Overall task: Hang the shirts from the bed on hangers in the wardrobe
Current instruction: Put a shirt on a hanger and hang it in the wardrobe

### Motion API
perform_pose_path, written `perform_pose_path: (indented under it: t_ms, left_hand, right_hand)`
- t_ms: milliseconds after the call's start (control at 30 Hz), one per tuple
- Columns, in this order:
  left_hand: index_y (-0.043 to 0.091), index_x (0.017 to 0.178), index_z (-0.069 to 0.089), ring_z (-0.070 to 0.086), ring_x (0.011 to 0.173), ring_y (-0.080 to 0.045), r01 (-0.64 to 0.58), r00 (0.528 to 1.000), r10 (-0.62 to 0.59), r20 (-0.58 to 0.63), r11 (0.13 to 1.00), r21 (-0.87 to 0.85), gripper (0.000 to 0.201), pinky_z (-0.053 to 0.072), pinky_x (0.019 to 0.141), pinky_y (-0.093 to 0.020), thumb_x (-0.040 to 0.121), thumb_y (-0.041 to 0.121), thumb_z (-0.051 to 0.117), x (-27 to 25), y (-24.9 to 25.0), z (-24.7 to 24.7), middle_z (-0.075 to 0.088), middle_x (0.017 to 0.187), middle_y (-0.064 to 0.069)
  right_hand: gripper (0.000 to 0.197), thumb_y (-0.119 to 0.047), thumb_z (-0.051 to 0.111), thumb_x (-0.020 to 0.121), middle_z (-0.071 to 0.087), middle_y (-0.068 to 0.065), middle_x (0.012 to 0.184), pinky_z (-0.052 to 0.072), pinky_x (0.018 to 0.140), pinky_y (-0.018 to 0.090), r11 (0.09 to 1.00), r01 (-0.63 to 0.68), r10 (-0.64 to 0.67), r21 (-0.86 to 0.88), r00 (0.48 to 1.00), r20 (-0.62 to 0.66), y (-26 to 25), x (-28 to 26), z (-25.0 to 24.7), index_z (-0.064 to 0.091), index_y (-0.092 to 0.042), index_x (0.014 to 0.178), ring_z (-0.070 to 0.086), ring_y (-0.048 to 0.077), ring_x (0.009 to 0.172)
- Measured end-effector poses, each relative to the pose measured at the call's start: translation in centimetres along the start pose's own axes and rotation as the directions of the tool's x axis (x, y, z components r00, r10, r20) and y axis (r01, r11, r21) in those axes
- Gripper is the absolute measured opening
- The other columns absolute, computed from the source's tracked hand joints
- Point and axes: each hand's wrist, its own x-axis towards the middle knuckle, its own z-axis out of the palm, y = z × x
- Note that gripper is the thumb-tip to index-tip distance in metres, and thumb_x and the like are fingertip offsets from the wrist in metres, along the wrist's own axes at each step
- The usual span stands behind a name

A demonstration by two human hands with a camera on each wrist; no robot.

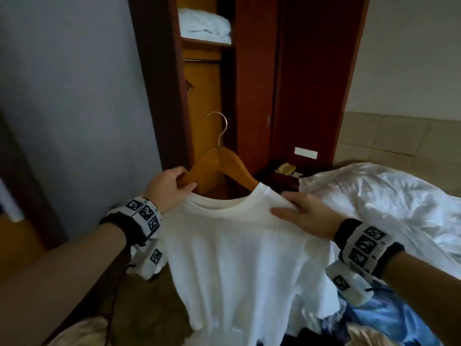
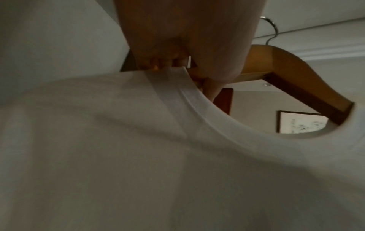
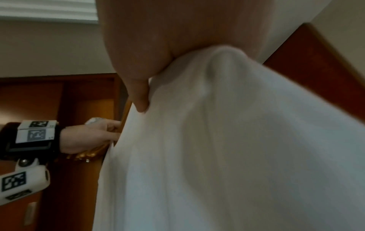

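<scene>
A white T-shirt hangs in front of me, half on a wooden hanger with a metal hook. The hanger's right arm is inside the collar; its left arm is outside. My left hand grips that left arm together with the collar edge, as the left wrist view shows by the hanger and the shirt. My right hand pinches the shirt's right shoulder; in the right wrist view the thumb presses the cloth. The open wardrobe stands straight behind the hanger.
Folded white linen lies on the wardrobe's upper shelf above a rail. A bed with rumpled white bedding is at the right. A blue patterned garment and other clothes lie below. A nightstand with a telephone stands beside the wardrobe.
</scene>
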Motion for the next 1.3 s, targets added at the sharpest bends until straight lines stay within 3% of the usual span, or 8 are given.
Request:
perform_pose_path:
  t_ms: [200, 367, 567, 700, 900, 1067, 1167, 1300]
  left_hand:
    - [0.020, 0.129, 0.053, 0.062, 0.110, -0.022, 0.103, 0.991, -0.116, 0.062, 0.978, 0.183, 0.051, 0.049, 0.093, -0.035, 0.085, 0.036, 0.073, -3.8, -7.1, -9.9, 0.063, 0.119, 0.001]
    - [0.021, 0.151, 0.030, 0.044, 0.134, -0.028, 0.172, 0.979, -0.201, 0.038, 0.910, 0.378, 0.080, 0.038, 0.108, -0.039, 0.086, 0.050, 0.066, -8.3, -15.3, -18.2, 0.045, 0.148, -0.006]
    - [0.026, 0.155, 0.016, 0.035, 0.139, -0.031, 0.335, 0.924, -0.382, -0.023, 0.781, 0.527, 0.080, 0.037, 0.110, -0.046, 0.091, 0.048, 0.060, -14.7, -26.2, -28.4, 0.033, 0.156, -0.006]
    - [0.026, 0.154, 0.015, 0.036, 0.138, -0.033, 0.417, 0.868, -0.492, -0.071, 0.643, 0.643, 0.082, 0.036, 0.108, -0.047, 0.089, 0.050, 0.058, -18.1, -32.2, -35.0, 0.035, 0.154, -0.008]
    - [0.025, 0.155, 0.018, 0.032, 0.142, -0.032, 0.548, 0.778, -0.602, -0.180, 0.509, 0.664, 0.079, 0.031, 0.112, -0.051, 0.091, 0.050, 0.059, -17.9, -38.4, -44.9, 0.032, 0.156, -0.008]
    - [0.025, 0.156, 0.013, 0.032, 0.142, -0.030, 0.593, 0.745, -0.630, -0.218, 0.478, 0.648, 0.084, 0.031, 0.114, -0.051, 0.091, 0.046, 0.060, -15.9, -44.5, -49.5, 0.030, 0.157, -0.007]
    - [0.026, 0.156, 0.012, 0.030, 0.143, -0.029, 0.605, 0.726, -0.649, -0.229, 0.444, 0.661, 0.084, 0.032, 0.114, -0.051, 0.091, 0.045, 0.060, -13.3, -48.9, -51.7, 0.027, 0.158, -0.006]
    - [0.024, 0.157, 0.012, 0.025, 0.146, -0.028, 0.566, 0.747, -0.611, -0.262, 0.377, 0.733, 0.082, 0.029, 0.115, -0.052, 0.093, 0.048, 0.058, -7.6, -53.9, -55.9, 0.026, 0.159, -0.007]
  right_hand:
    - [0.021, -0.035, 0.069, 0.090, 0.061, -0.010, 0.067, 0.044, 0.063, 0.024, 0.991, 0.130, -0.129, -0.009, 0.989, 0.067, -8.4, 5.9, 7.8, 0.062, -0.024, 0.073, 0.058, 0.003, 0.063]
    - [0.022, -0.034, 0.069, 0.088, 0.066, 0.001, 0.074, 0.047, 0.065, 0.030, 0.984, 0.178, -0.173, -0.031, 0.979, 0.112, -17.8, 10.3, 16.5, 0.065, -0.015, 0.078, 0.063, 0.015, 0.073]
    - [0.027, -0.035, 0.067, 0.090, 0.060, -0.002, 0.072, 0.036, 0.051, 0.015, 0.977, 0.214, -0.210, -0.020, 0.969, 0.126, -29.8, 15.0, 27.3, 0.057, -0.016, 0.074, 0.056, 0.010, 0.067]
    - [0.033, -0.038, 0.061, 0.093, 0.065, 0.007, 0.085, 0.043, 0.066, 0.031, 0.982, 0.189, -0.190, 0.018, 0.971, 0.147, -37.3, 18.4, 33.8, 0.062, -0.006, 0.087, 0.062, 0.025, 0.083]
    - [0.038, -0.035, 0.059, 0.094, 0.065, 0.015, 0.111, 0.050, 0.080, 0.034, 0.983, 0.119, -0.145, 0.137, 0.970, 0.197, -48.5, 25.4, 41.2, 0.061, -0.002, 0.114, 0.062, 0.032, 0.100]
    - [0.043, -0.025, 0.053, 0.098, 0.057, 0.019, 0.129, 0.047, 0.086, 0.034, 0.975, 0.146, -0.179, 0.167, 0.964, 0.199, -56.5, 32.2, 45.8, 0.050, 0.001, 0.131, 0.057, 0.035, 0.115]
    - [0.051, -0.032, 0.044, 0.103, 0.052, 0.022, 0.136, 0.048, 0.098, 0.041, 0.969, 0.157, -0.194, 0.190, 0.961, 0.198, -60.3, 36.9, 48.3, 0.043, 0.004, 0.139, 0.054, 0.037, 0.120]
    - [0.055, -0.037, 0.041, 0.103, 0.050, 0.021, 0.139, 0.045, 0.104, 0.047, 0.963, 0.138, -0.186, 0.231, 0.963, 0.197, -64.3, 44.2, 51.7, 0.041, 0.001, 0.142, 0.052, 0.038, 0.124]
